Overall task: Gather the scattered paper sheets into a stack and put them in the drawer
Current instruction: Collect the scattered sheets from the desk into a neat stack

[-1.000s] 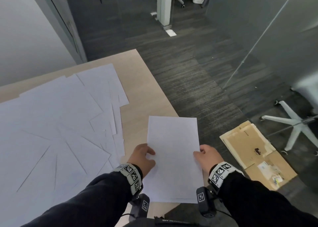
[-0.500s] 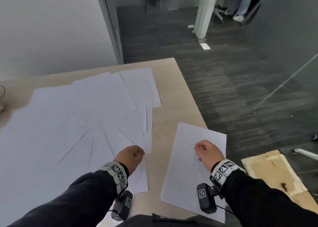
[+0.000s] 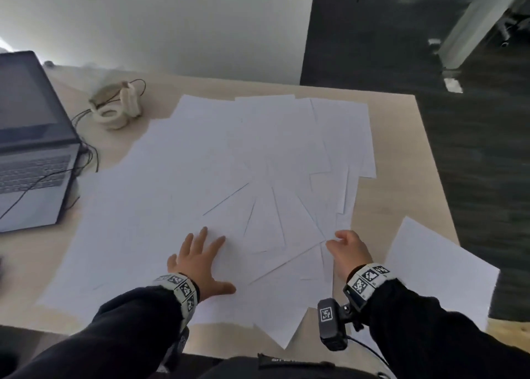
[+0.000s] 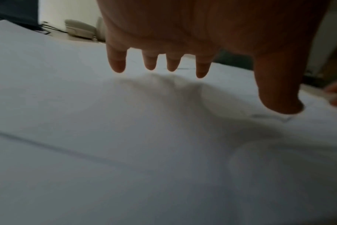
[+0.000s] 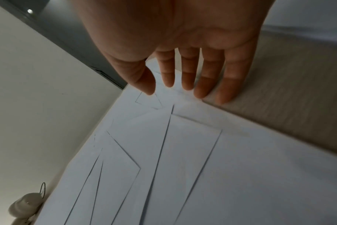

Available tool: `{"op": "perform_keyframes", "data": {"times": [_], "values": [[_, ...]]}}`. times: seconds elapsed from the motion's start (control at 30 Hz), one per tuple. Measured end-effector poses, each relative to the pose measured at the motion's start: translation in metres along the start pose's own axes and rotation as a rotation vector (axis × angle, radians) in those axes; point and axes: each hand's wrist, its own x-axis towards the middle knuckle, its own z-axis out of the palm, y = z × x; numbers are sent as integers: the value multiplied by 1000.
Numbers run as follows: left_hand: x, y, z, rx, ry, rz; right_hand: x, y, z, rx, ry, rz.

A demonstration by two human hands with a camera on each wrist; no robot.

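Wooden surface (image 3: 401, 206) carries fanned paper sheets (image 3: 229, 163) across its middle. Left hand (image 3: 200, 264), grip released, lies flat on them near the front edge; right hand (image 3: 348, 252), relaxed and empty, sits at the fan's right fringe, nearer the separate sheet (image 3: 430, 269).

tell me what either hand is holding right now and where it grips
Nothing is held. The left hand is spread open over the scattered sheets; the right hand reaches open-fingered at their edge.

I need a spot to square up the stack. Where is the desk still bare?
A bare strip of desk runs between the scattered sheets and the single sheet. Another patch lies between the laptop and the sheets. The middle is crowded.
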Motion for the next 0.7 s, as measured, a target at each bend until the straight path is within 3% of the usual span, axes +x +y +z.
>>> {"op": "perform_keyframes", "data": {"times": [0.07, 0.27, 0.47, 0.7], "values": [[1, -12, 8, 91, -33, 39, -2, 0, 12, 30, 42, 28], [11, -21, 13, 124, 29, 121, -9, 0, 39, 242, 113, 196], [18, -32, 6, 153, 65, 209, -29, -15, 44, 290, 98, 169], [24, -46, -3, 168, 70, 295, -34, -20, 54, 222, -15, 154]]}}
